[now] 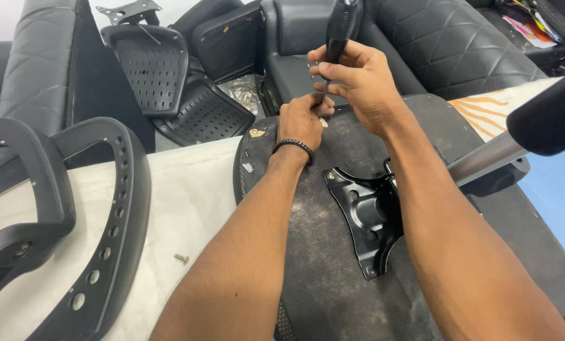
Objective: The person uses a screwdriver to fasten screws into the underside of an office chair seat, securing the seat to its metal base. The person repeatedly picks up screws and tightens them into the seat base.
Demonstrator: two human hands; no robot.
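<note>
While the right hand (358, 79) wraps around the lower handle of a black screwdriver (340, 28) held upright, the left hand (301, 120) is closed about the tool's shaft just above the tip, at the far edge of an upturned chair seat (320, 278). Both hands are thus clamped on the screwdriver, one directly below the other and touching. A black braided bracelet (293, 145) circles the left wrist. The seat's dusty grey underside faces upward on a white-covered tabletop (188, 196); a black metal mounting plate (364, 215) is fixed near its centre, between the two forearms, and a silver gas-lift cylinder (484, 158) extends from it to the right. A loose screw (181, 258) lies on the tabletop left of the seat. A curved black plastic frame (115, 240) with a row of holes rests at the left edge. Beyond the tabletop, perforated black chair shells (153, 66) and quilted black upholstery (459, 44) are stacked together.
</note>
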